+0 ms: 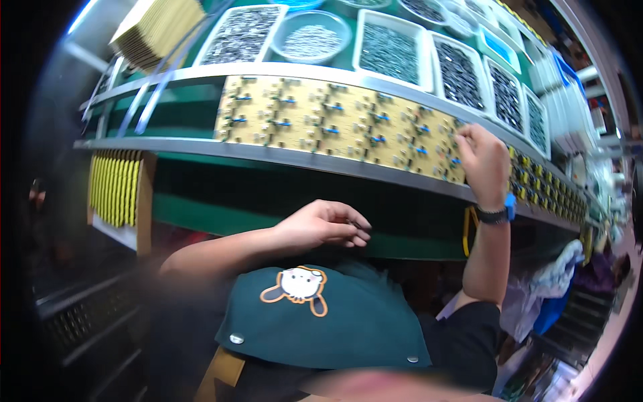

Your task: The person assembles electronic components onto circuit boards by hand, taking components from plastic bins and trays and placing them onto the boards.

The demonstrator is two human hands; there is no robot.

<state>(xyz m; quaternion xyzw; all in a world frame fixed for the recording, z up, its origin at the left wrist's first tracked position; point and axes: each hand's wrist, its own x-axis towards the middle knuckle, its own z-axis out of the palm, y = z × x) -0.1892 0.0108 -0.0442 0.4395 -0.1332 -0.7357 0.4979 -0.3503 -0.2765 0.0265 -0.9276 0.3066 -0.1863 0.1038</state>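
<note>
A long tan circuit board panel (pixel 301 110) lies along the metal rails in front of me. It carries rows of small parts, several of them blue. At its right end, my right hand (pixel 483 161) is over the panel with thumb and fingertips pinched together. Whatever sits between those fingertips is too small to make out. My left hand (pixel 325 224) hovers nearer my body, below the front rail and apart from the panel. Its fingers are curled in, and something small and dark may show between them.
Behind the panel stand white trays (pixel 429 60) and a round tub (pixel 348 41) of small components. Stacked boards (pixel 157 33) rise at the back left, above a yellow-edged stack (pixel 117 191). The metal front rail (pixel 301 155) crosses before me. More populated boards (pixel 546 187) continue rightward.
</note>
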